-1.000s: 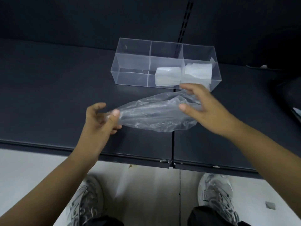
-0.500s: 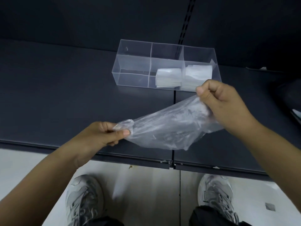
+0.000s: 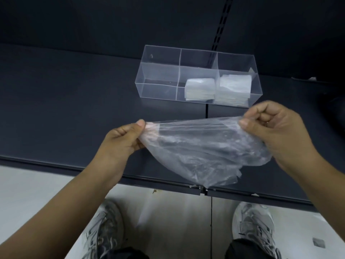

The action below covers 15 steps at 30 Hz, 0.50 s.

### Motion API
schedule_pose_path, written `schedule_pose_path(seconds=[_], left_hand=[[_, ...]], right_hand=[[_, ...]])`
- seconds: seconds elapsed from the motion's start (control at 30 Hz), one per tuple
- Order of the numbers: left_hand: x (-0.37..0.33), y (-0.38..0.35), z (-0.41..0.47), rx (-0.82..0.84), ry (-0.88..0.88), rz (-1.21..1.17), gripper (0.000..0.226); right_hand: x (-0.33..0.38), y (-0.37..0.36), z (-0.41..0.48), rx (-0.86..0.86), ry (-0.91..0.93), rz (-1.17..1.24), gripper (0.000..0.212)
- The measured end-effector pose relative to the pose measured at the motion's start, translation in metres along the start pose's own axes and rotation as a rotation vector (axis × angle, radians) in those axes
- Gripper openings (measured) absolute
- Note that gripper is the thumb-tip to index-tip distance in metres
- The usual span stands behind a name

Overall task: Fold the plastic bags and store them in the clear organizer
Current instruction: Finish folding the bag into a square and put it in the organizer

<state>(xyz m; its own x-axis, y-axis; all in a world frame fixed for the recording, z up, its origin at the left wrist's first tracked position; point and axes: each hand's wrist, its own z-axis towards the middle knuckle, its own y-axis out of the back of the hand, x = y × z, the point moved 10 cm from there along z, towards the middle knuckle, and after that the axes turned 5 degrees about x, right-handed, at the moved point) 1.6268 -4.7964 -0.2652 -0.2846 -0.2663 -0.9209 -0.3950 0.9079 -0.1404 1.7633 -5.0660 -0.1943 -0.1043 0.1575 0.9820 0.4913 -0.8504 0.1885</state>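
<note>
Grey sneakers (image 3: 104, 227) stand on the pale floor (image 3: 37, 187) below. Above the dark shelf (image 3: 56, 101), the left hand (image 3: 122, 141) and right hand (image 3: 278, 131) each pinch one end of a clear plastic bag (image 3: 203, 150), stretched between them and sagging. Beyond sits the clear organizer (image 3: 160, 71), folded bags (image 3: 199, 88) filling its middle and right compartments.

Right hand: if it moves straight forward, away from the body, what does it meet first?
Probably the clear organizer: the right hand, pinching the plastic bag, sits just before its right compartment, which holds folded bags. Depth and height are unclear, so it could pass above the rim.
</note>
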Motion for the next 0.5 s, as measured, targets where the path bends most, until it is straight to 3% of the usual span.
schedule_pose_path(seconds=[0.1, 0.17, 0.23, 0.33, 0.43, 0.5], left_hand=[[-0.005, -0.004, -0.001, -0.007, -0.028, 0.041, 0.026], [-0.01, -0.014, -0.004, 0.015, -0.067, 0.067, 0.024], [-0.018, -0.024, -0.006, 0.049, -0.116, 0.106, 0.022], [-0.026, -0.037, -0.009, 0.129, -0.176, 0.221, 0.019], [-0.027, -0.027, -0.009, 0.075, -0.226, 0.382, 0.017], [-0.022, -0.014, -0.009, 0.011, -0.233, 0.401, 0.019]], right_hand=[[-0.018, 0.018, -0.001, -0.071, -0.154, -0.405, 0.021], [-0.012, 0.013, 0.002, -0.036, -0.145, -0.582, 0.025], [-0.006, -0.001, 0.009, 0.051, -0.133, -0.561, 0.045], [-0.023, -0.018, 0.017, 0.233, -0.331, -0.468, 0.064], [-0.05, -0.02, 0.01, 0.413, -0.565, -0.412, 0.072], [-0.06, -0.02, -0.001, 0.54, -0.619, -0.368, 0.062]])
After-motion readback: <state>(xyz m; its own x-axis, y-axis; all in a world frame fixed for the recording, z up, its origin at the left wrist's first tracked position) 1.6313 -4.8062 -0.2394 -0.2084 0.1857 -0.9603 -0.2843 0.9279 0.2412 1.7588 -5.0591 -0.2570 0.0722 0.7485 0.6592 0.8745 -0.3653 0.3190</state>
